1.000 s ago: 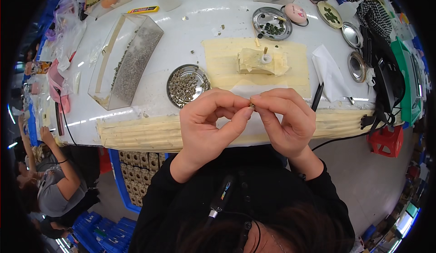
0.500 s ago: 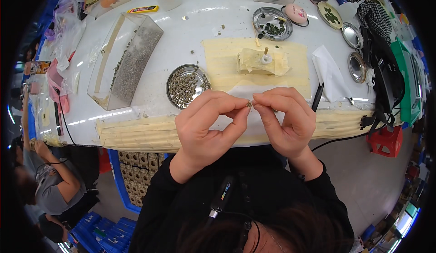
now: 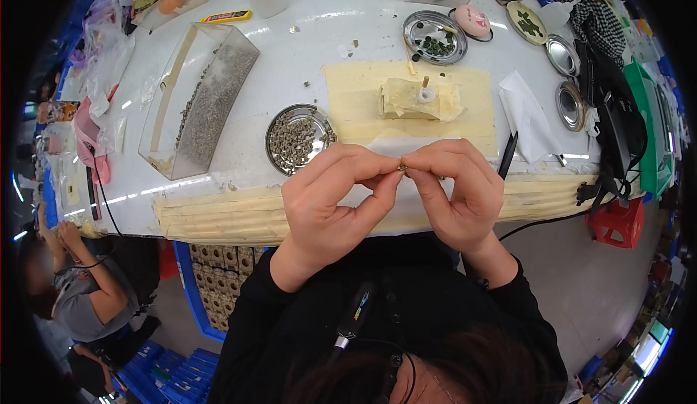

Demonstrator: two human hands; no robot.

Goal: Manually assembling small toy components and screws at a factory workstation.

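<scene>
While the left hand (image 3: 330, 201) pinches a tiny part (image 3: 401, 166), the right hand's (image 3: 457, 193) closed fingertips grip it too, above the table edge (image 3: 218, 211).

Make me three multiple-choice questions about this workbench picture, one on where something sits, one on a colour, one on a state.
1. Where is the round metal dish of small parts?
A. right of the black pen
B. on the white table, just left of the yellow mat
C. inside the clear tray

2. What colour is the stool at the table's right end?
A. red
B. green
C. white

3. How do the two hands stand?
A. flat on the table
B. far apart
C. fingertips together, pinching a tiny part

Answers:
1 B, the dish rests on the white table beside the yellow mat.
2 A, the stool is plainly red.
3 C, the left hand and right hand meet on the small part.
</scene>
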